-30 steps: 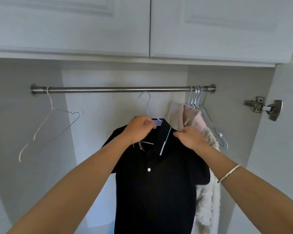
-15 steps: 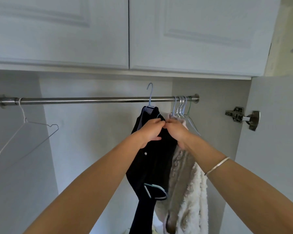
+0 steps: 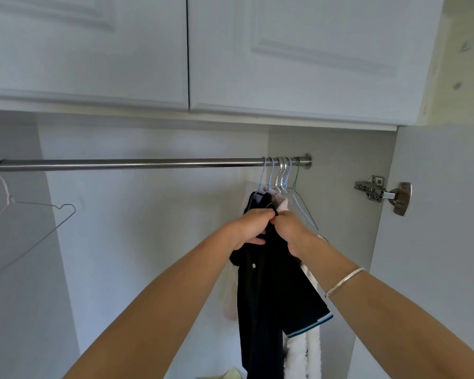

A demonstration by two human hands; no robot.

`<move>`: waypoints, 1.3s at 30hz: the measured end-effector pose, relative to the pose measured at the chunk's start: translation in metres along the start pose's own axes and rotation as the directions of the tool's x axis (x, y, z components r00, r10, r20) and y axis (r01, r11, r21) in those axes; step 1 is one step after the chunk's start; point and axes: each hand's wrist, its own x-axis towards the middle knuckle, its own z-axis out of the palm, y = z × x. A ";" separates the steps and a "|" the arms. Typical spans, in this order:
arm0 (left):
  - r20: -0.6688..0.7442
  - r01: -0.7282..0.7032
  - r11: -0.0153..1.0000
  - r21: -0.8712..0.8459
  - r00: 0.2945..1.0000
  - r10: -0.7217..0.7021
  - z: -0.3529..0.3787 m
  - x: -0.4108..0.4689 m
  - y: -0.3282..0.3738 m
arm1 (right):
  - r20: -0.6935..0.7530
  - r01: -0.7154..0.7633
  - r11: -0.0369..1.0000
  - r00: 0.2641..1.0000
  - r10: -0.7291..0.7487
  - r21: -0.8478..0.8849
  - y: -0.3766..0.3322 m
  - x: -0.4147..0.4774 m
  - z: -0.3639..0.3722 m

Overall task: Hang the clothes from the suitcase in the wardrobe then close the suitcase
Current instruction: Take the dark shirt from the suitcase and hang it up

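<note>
A black polo shirt [image 3: 263, 291] with a white button and a blue-trimmed sleeve hangs from a pale hanger hooked on the steel rail [image 3: 137, 163] near its right end. My left hand [image 3: 251, 225] and my right hand [image 3: 292, 229] meet at the shirt's shoulder just under the hook, both with fingers curled into the black fabric. Behind the shirt hang a pink garment [image 3: 283, 204] and a fluffy white one [image 3: 301, 354], partly hidden. The suitcase is out of view.
Several hanger hooks [image 3: 281, 173] crowd the rail's right end. One bare wire hanger [image 3: 36, 217] hangs at the far left. The wardrobe door [image 3: 433, 242] stands open on the right with a metal hinge [image 3: 383, 194]. Closed upper cupboard doors [image 3: 298, 50] are overhead.
The black shirt on its hanger has slid right along the rail, up against the other hangers. Both hands followed it and now bunch the fabric at the shoulder.
</note>
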 end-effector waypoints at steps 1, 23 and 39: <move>0.020 0.004 1.000 0.005 1.000 -0.004 0.003 0.002 -0.002 | -0.008 0.000 0.999 1.000 0.000 -0.041 0.004 0.002 -0.004; -0.278 0.285 0.942 0.178 0.933 -0.229 -0.084 -0.095 -0.116 | 0.321 0.154 0.840 0.947 0.025 -0.520 0.043 -0.068 0.103; -0.747 0.693 0.691 -0.207 0.345 -0.569 -0.085 -0.394 -0.234 | 0.959 0.678 0.679 0.216 0.181 -0.281 0.124 -0.238 0.298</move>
